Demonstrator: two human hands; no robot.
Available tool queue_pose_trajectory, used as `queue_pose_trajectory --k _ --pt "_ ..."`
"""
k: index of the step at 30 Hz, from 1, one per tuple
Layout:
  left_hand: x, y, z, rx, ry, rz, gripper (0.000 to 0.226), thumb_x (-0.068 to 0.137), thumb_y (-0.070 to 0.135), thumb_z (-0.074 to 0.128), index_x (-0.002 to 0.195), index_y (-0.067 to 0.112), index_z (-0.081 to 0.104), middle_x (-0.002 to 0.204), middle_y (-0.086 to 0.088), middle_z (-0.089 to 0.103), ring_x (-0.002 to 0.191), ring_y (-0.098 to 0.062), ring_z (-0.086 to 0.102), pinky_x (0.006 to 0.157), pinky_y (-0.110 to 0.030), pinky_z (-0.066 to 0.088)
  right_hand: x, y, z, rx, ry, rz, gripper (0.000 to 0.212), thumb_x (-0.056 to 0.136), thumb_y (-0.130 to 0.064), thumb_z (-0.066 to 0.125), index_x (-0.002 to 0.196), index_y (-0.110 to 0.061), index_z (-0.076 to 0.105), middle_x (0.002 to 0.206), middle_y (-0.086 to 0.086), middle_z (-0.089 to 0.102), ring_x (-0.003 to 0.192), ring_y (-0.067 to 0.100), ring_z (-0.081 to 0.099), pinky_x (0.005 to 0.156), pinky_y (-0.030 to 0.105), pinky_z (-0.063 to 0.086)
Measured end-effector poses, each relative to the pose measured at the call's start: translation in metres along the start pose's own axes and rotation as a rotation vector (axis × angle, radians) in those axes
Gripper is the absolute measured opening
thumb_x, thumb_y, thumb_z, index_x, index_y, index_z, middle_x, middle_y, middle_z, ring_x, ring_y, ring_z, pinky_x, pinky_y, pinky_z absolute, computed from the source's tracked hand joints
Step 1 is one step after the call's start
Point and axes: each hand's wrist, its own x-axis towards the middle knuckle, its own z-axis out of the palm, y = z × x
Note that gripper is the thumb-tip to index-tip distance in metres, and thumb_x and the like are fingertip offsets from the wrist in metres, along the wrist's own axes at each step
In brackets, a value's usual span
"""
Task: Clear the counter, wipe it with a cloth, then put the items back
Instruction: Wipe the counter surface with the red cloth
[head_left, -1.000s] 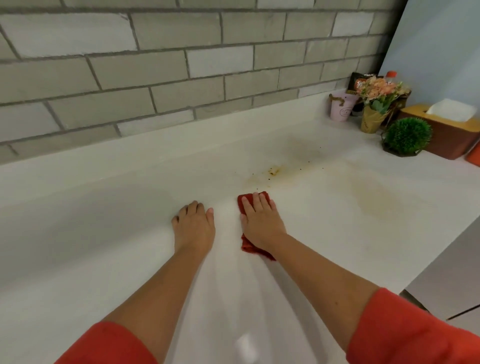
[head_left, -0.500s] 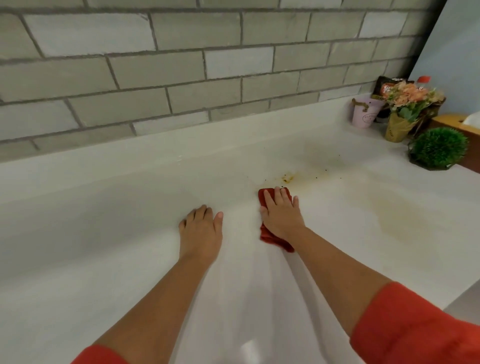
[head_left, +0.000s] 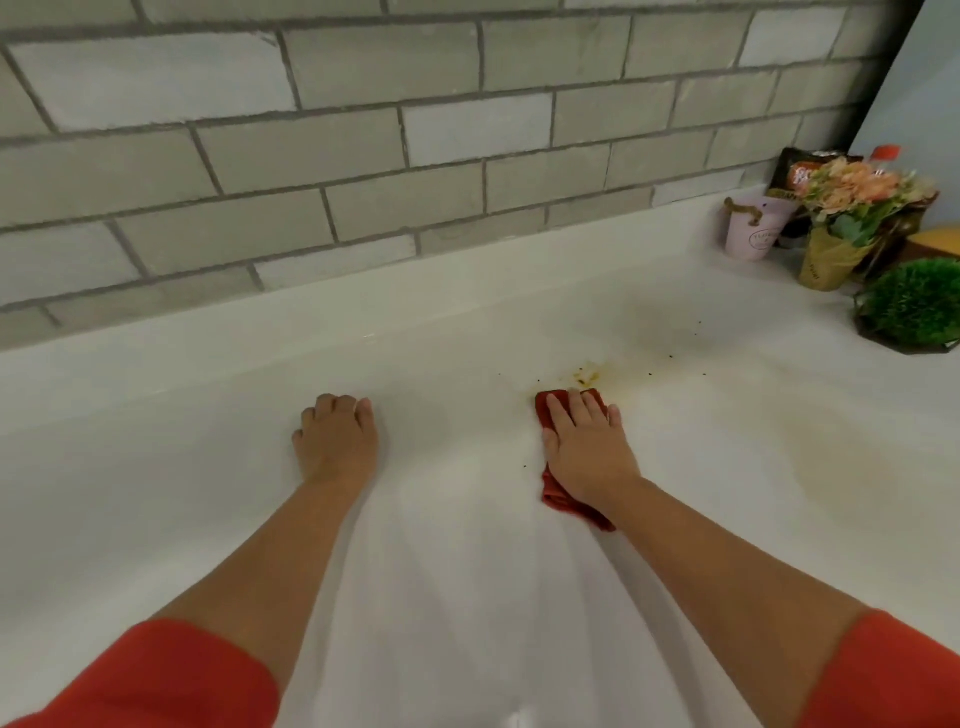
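My right hand (head_left: 587, 447) lies flat on a folded red cloth (head_left: 563, 504) and presses it onto the white counter (head_left: 467, 597). The cloth's far edge touches a small brown stain with crumbs (head_left: 587, 375). A wider pale yellow smear (head_left: 826, 457) spreads on the counter to the right of the cloth. My left hand (head_left: 337, 441) rests on the bare counter to the left, its fingers bent down at the tips and holding nothing.
Items are gathered at the far right corner: a pink pot (head_left: 753, 228), a dark snack bag (head_left: 800, 174), a flower bunch in a paper wrap (head_left: 852, 213), a green ball plant (head_left: 914, 306), a yellow box edge (head_left: 935, 241). A grey brick wall (head_left: 363, 156) runs behind.
My right hand has pushed the red cloth away from me, up to the brown stain. My left hand stays on the counter, its fingers more bent. The view has shifted left.
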Motion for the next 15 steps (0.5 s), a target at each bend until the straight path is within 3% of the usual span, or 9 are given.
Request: queue_pose_trajectory --k 5,9,12,15 --pt "0.002 0.017 0.019 -0.025 0.005 0.056 0.04 0.1 0.027 0.028 0.125 0.007 0.053 0.135 -0.01 0.046 0.125 -0.029 0.039 0.104 -0.038 0.029 0.012 -0.05 0.01 0.014 -0.003 -0.167 0.055 0.099 -0.036 0.007 0.151 -0.017 0.005 0.159 0.008 0.003 0.147 0.023 -0.001 0.119 0.038 -0.006" --pt "0.003 0.015 0.021 -0.036 0.021 0.063 0.039 0.1 0.026 0.028 0.122 0.008 0.055 0.131 -0.009 0.049 0.121 -0.028 0.042 0.102 -0.037 0.03 -0.035 -0.032 0.011 0.061 -0.002 -0.405 0.087 0.072 -0.049 -0.018 0.151 -0.024 0.009 0.16 0.0 0.004 0.147 0.015 -0.001 0.113 0.027 -0.013" --pt "0.002 0.015 0.021 -0.019 0.025 0.071 0.038 0.1 0.026 0.028 0.123 0.008 0.053 0.131 -0.009 0.048 0.122 -0.027 0.041 0.103 -0.037 0.029 -0.02 -0.005 0.007 0.062 0.019 -0.318 0.09 0.069 -0.049 -0.017 0.151 -0.026 0.013 0.159 -0.003 0.008 0.147 0.014 0.004 0.117 0.03 -0.005" --pt "0.003 0.015 0.022 -0.012 0.028 0.075 0.038 0.1 0.027 0.028 0.125 0.009 0.052 0.132 -0.008 0.048 0.124 -0.026 0.04 0.103 -0.037 0.027 0.031 0.002 0.001 0.018 0.073 -0.146 0.061 0.094 -0.041 0.006 0.15 -0.018 0.018 0.157 0.005 0.016 0.146 0.02 0.011 0.118 0.036 0.003"
